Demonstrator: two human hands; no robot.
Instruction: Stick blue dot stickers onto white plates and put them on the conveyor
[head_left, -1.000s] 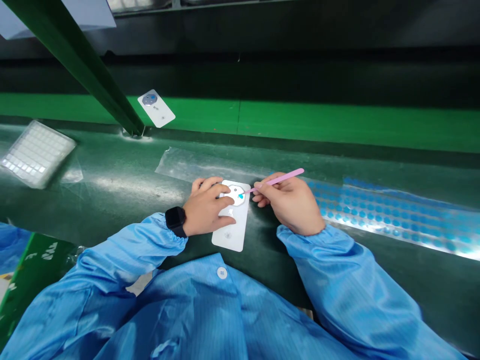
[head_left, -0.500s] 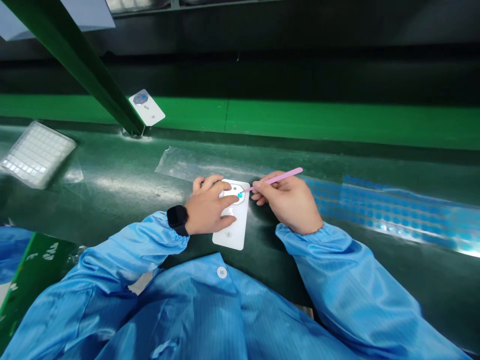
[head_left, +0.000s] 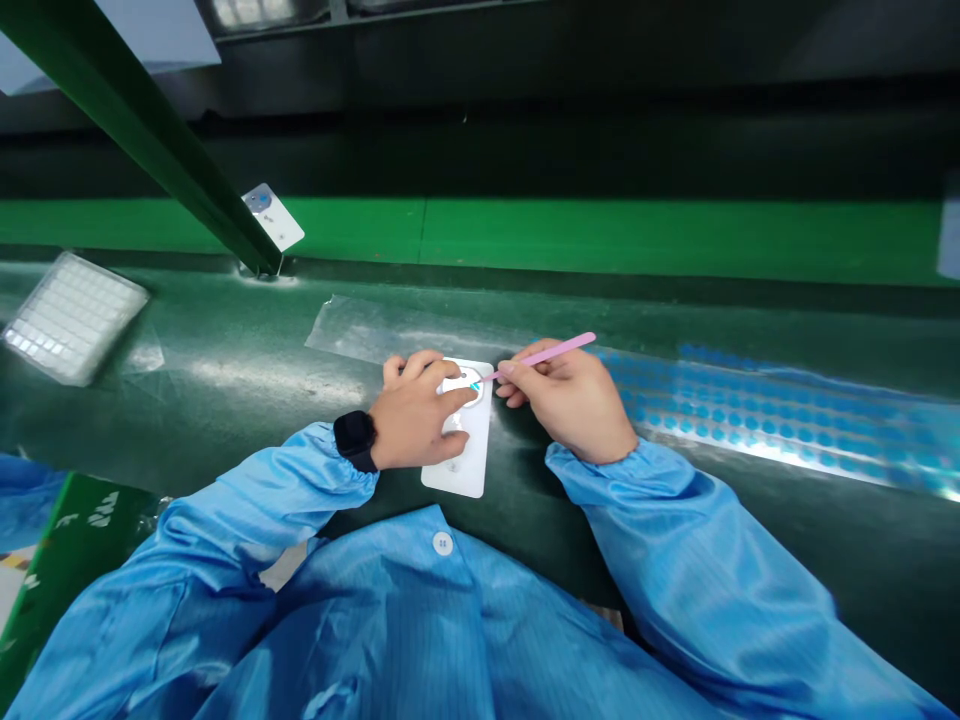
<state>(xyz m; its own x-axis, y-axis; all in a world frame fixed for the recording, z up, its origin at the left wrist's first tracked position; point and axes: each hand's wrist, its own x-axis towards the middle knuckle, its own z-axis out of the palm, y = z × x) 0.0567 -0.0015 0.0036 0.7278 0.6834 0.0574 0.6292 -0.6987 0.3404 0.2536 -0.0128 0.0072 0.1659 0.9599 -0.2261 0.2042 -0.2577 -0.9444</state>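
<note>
A white phone back cover (head_left: 471, 462) with a round camera area lies flat on the green bench in front of me. My left hand (head_left: 421, 412) rests over its left side, palm down with fingers spread, pressing on nothing else I can see. In my right hand (head_left: 574, 398), slim pink tweezers (head_left: 559, 350) are pinched between thumb and fingers. Their thin tip reaches into the camera area, beside a small bright blue piece (head_left: 475, 386). Whether the tip grips that piece is too small to tell. My left fingers cover part of the camera area.
To the right runs a clear strip with rows of blue round stickers (head_left: 750, 410). A white tray of small cells (head_left: 75, 315) sits at the left. Behind, a green post (head_left: 172, 160) rises beside another white cover (head_left: 279, 222) leaning on the ledge.
The tweezer tip and my right hand have shifted slightly left. The blue piece shows narrower and more tilted. My left hand stays nearly in place, while the view has moved a little.
</note>
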